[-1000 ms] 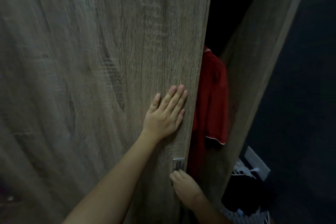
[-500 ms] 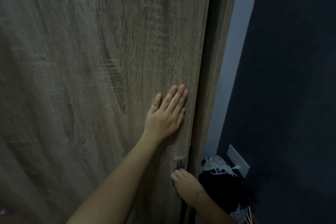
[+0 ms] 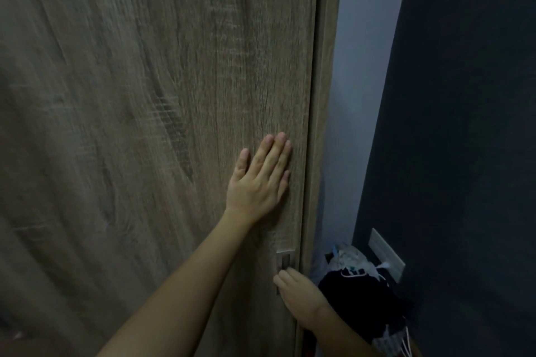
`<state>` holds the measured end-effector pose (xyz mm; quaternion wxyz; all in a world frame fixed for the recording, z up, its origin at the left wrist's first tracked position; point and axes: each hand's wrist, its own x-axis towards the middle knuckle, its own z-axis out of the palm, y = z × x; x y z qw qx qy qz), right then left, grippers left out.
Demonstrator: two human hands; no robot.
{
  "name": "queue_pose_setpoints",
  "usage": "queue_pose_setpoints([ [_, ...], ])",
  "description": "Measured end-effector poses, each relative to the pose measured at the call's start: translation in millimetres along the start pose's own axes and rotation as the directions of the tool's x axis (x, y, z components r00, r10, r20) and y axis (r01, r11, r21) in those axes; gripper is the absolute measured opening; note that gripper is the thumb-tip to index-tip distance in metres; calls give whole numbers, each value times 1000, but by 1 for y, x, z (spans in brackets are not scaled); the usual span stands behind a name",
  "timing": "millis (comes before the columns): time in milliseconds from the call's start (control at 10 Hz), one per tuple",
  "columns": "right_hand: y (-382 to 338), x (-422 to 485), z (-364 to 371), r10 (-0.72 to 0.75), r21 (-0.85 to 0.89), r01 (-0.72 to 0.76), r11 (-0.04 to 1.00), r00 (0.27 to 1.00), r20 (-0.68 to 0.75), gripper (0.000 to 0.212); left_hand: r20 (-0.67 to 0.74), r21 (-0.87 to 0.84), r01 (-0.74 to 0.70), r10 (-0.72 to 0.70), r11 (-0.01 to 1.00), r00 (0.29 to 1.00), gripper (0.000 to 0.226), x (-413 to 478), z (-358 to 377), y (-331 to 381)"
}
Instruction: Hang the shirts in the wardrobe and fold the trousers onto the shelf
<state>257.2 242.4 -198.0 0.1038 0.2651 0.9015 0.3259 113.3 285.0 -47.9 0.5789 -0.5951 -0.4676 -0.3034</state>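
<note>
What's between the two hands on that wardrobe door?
Head view: bare door wood and the top of the metal handle, whose lower part the right hand holds; the left hand lies flat above.

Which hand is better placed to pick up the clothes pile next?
Likely right. The right hand sits at the door handle, beside the clothes pile; the left hand presses flat higher on the door.

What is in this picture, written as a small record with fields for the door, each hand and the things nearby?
wardrobe door: looks shut, no gap shows at its right edge
left hand: flat on the door, fingers straight
right hand: at the metal handle; grip unclear
dark clothes: piled low, right of the door
wall plate: white, on the dark wall
</note>
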Motion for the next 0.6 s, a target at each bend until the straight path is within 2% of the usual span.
queue_pose_setpoints([
  [100, -4, 5, 9, -148, 52, 143, 988, 983, 108, 38, 40, -38, -4, 5, 999, 999, 60, 3, -7, 0],
  [200, -2, 1, 3, -145, 91, 137, 986, 985, 89, 36, 147, -104, -54, 69, 993, 987, 61, 3, -29, -11],
  [300, 1, -7, -11, -48, 216, 13, 976, 987, 155, 28, 217, -187, -52, 93, 981, 972, 61, -6, -47, -24],
  [400, -6, -17, -42, 217, 493, -196, 848, 976, 15, 27, 308, -164, 109, -54, 980, 950, 58, -40, -81, -58],
  [500, -10, -20, -77, 380, 677, -256, 690, 924, -38, 41, 428, -94, 222, -162, 970, 889, 56, -69, -110, -83],
  [600, 0, -17, -137, 507, 703, -337, 626, 861, -38, 57, 641, -57, 395, -270, 917, 718, 65, -80, -148, -114],
])
